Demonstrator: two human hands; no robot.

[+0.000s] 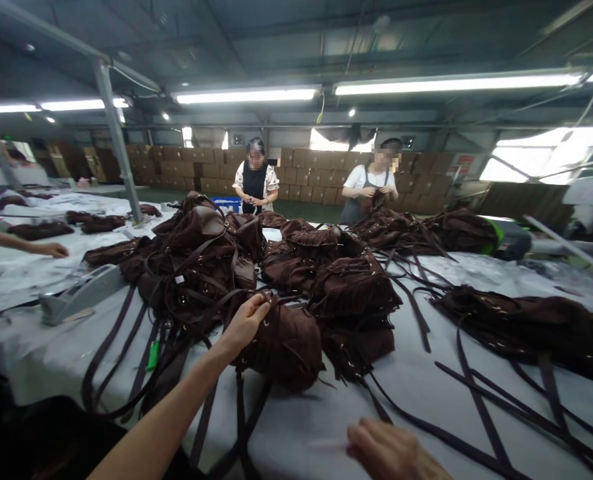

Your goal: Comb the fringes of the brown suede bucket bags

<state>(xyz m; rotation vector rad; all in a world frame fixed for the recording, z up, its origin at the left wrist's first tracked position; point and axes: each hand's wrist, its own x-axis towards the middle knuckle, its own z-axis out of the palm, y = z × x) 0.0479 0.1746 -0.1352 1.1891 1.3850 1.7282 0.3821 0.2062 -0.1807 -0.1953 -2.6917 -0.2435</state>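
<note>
With its fingers closed, my left hand (pixel 248 319) grips the top edge of a dark brown bag (pixel 289 343), which has metal eyelets and thin hanging cords. This bag rests near the front of the table, its straps trailing towards me. Lower right, my right hand (pixel 394 448) is blurred by motion and apart from the bag. From its curled fingers a thin pale stick-like thing (pixel 326 445) points left; its kind is too smeared to make out. Behind the held bag lies a stack of fringed brown bags (pixel 354 287).
A heap of brown bags (pixel 186 247) rises at left beside a grey tape-dispenser-like holder (pixel 79 293). More bags (pixel 531 323) with long straps lie right. Two people (pixel 255 177) stand across the white-covered table (pixel 411 393); another person's arm (pixel 21 245) reaches in from the left.
</note>
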